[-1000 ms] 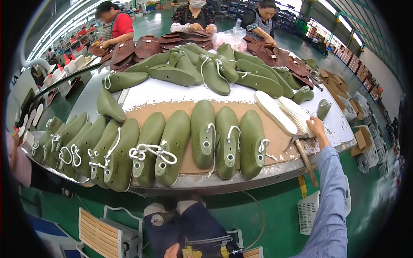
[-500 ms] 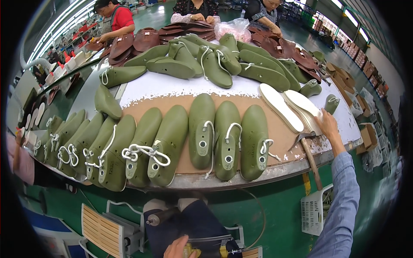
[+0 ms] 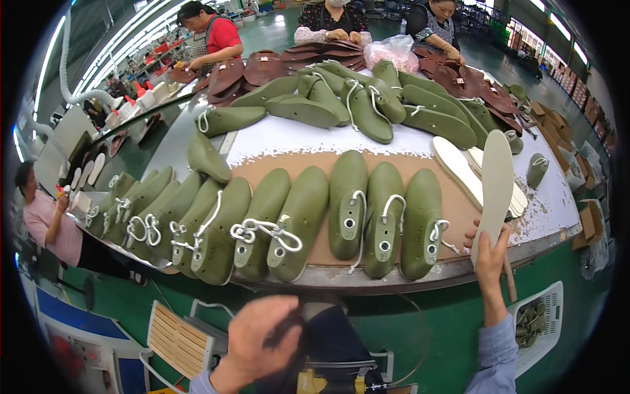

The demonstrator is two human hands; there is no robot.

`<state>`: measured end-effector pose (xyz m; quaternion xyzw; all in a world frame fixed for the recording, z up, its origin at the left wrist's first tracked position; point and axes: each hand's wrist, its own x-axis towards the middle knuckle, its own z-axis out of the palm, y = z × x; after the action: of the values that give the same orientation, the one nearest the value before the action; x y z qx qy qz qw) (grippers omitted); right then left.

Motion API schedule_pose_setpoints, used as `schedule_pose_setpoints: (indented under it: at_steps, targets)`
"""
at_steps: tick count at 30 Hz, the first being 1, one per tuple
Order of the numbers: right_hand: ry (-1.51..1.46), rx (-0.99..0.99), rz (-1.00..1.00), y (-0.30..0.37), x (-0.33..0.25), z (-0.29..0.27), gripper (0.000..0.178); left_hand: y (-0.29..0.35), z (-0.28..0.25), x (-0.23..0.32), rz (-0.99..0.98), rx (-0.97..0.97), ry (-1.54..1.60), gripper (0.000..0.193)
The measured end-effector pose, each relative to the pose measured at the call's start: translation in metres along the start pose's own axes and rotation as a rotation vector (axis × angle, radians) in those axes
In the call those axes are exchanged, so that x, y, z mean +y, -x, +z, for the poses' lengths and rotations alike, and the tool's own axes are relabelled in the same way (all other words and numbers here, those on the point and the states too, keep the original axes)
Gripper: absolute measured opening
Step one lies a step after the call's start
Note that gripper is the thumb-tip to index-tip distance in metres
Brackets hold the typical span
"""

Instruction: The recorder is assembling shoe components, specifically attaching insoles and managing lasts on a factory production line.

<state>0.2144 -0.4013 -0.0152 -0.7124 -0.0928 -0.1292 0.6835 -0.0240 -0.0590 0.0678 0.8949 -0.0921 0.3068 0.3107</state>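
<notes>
My right hand (image 3: 489,256) grips a pale insole (image 3: 497,184) near its lower end and holds it upright over the table's right front edge. Behind it, more white insoles (image 3: 456,164) lie on the table. Somewhat smeared by motion, my left hand (image 3: 259,335) hovers above my lap, fingers apart and nothing in it. Close below that hand is a yellow power tool (image 3: 315,381) on my lap. Green shoe lasts (image 3: 351,203) with white cords stand in a row along the front edge. A hammer's wooden handle (image 3: 509,279) shows partly behind my right hand.
Further green lasts (image 3: 302,110) are piled at the back, beside brown leather pieces (image 3: 264,65) and a pink-filled plastic bag (image 3: 392,52). Several people work around the table. A white basket (image 3: 541,328) of lasts stands at right; a slatted chair (image 3: 178,335) is at left.
My right hand has lifted an insole off the table and brought it nearer, upright. My left hand has risen from the yellow tool. The whole view has shifted, so the table sits further right.
</notes>
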Motion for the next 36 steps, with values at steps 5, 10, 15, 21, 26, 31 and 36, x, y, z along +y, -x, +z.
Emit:
schedule_pose_setpoints:
  at_steps: [5,10,15,21,26,31,36]
  targets:
    - [-0.124,0.064,0.063,0.002,0.028,0.022,0.050,-0.091,-0.005,-0.048,-0.031,-0.046,-0.121,0.051]
    - [0.036,-0.036,-0.019,0.017,0.035,-0.001,0.049,-0.132,0.006,-0.128,-0.073,-0.153,-0.469,0.055]
    - [0.216,-0.054,-0.130,0.021,0.033,0.010,0.040,-0.145,-0.026,-0.264,-0.730,0.062,-0.555,0.079]
    - [0.274,-0.088,-0.157,0.021,0.031,0.022,0.038,-0.148,-0.066,-0.373,-1.134,0.407,0.245,0.081]
    - [0.325,-0.045,-0.167,0.025,0.032,0.015,0.040,-0.169,-0.062,-0.384,-1.198,0.392,0.331,0.065]
    - [0.404,-0.078,-0.260,0.014,0.018,0.033,0.043,-0.144,-0.099,-0.363,-1.113,0.285,0.723,0.032]
    - [0.391,-0.048,-0.307,0.013,0.020,0.029,0.043,-0.147,-0.111,-0.294,-0.946,0.315,0.872,0.037]
